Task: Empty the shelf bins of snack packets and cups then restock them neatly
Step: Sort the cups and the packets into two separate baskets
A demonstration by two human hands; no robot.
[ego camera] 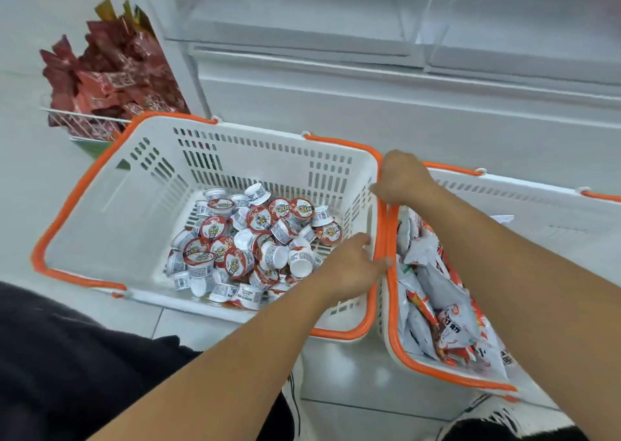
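A pile of small white plastic cups with red and white foil lids [248,242] lies in the bottom of a big white plastic basket with an orange rim [100,205]. The basket sits on the pale tiled floor [27,172]. Just beside it on the right, touching rim to rim, is a second white plastic basket with an orange rim [537,192], and it holds grey and red snack packets [440,299].

The left hand [353,266] reaches over the cups and rests on the right rim of the first basket, its fingers curled around the orange edge. The right hand [403,178] is closed on the two orange rims where the baskets meet, further back. The cups lie to the left of both hands.

Behind the baskets stands a white shelf with clear plastic bins [437,37]. To the far left, a wire basket [77,121] is full of dark red snack packets [111,74].
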